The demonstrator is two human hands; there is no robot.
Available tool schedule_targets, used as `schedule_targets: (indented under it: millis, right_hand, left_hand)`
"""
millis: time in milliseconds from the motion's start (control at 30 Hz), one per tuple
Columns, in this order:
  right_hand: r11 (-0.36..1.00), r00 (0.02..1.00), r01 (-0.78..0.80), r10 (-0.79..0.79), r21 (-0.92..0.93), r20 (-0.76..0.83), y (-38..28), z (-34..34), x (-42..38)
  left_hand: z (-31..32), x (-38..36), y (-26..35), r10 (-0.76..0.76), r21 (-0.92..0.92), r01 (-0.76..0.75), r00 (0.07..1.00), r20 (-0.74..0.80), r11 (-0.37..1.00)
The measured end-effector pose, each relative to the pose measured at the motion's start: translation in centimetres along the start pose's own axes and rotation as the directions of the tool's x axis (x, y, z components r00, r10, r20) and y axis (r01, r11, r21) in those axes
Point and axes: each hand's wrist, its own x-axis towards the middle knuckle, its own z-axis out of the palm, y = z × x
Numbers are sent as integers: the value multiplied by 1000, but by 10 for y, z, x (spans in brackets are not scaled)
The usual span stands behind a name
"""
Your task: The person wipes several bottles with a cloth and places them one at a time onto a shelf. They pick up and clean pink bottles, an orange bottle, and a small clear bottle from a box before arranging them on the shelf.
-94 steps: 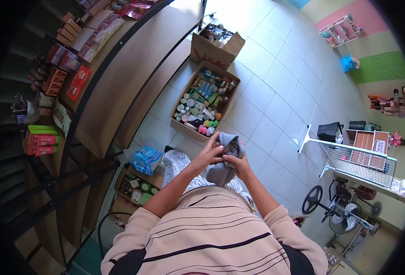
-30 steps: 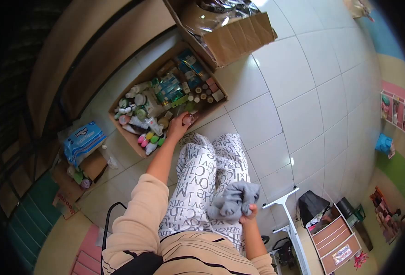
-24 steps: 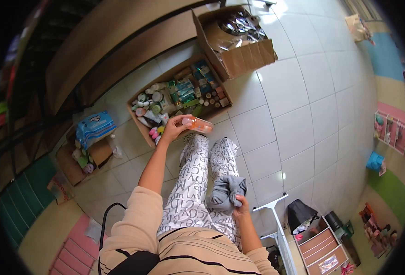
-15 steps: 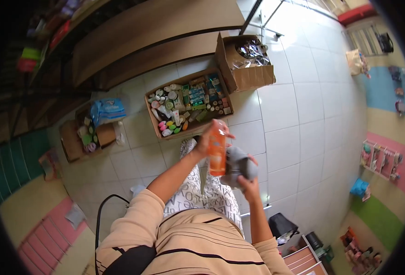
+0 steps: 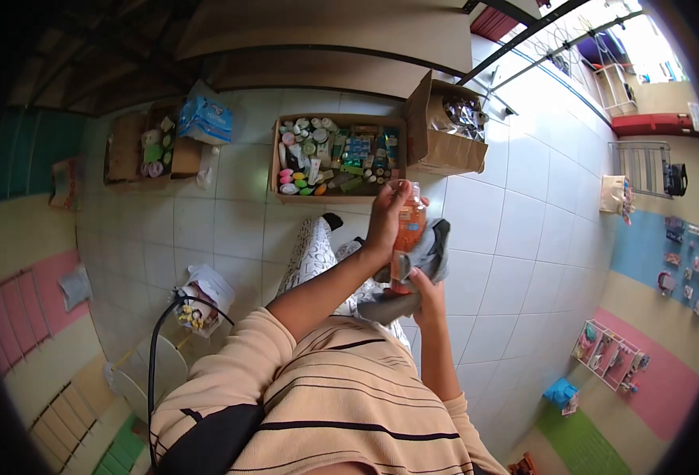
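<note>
In front of my body I hold an orange bottle with a clear top. My left hand is wrapped round its upper part. A grey cloth is in my right hand, pressed against the lower part of the bottle; part of the cloth hangs down toward my lap. Just beyond my hands, a cardboard box on the floor is packed with small bottles, tubes and cartons.
Right of the packed box stands an open cardboard box with shiny packets. Farther left are another box and a blue packet. Shelves run along the far side. A white bag sits on the tiled floor to my left.
The grey cloth has moved from beside the bottle onto its lower part. The bottle has shifted up and right in view. My view has turned, and the white bag at left now shows more fully.
</note>
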Motion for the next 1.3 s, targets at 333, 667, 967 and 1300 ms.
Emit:
schedule_targets:
  millis: [333, 667, 967, 1300]
  right_hand:
    - [786, 794, 560, -599, -260, -100, -2, 9, 20]
    - [70, 469, 826, -635, -559, 613, -57, 56, -21]
    - [949, 969, -95, 19, 300, 246, 9, 123, -31]
    - [161, 219, 974, -517, -157, 828, 170, 241, -125]
  left_hand:
    - [4, -53, -7, 3, 16, -2, 1000, -30, 1000]
    - [-42, -105, 27, 107, 772, -422, 898, 426, 476]
    - [-91, -188, 104, 252, 685, -410, 912, 325, 602]
    - [-244, -238, 187, 176, -597, -77, 978, 109, 798]
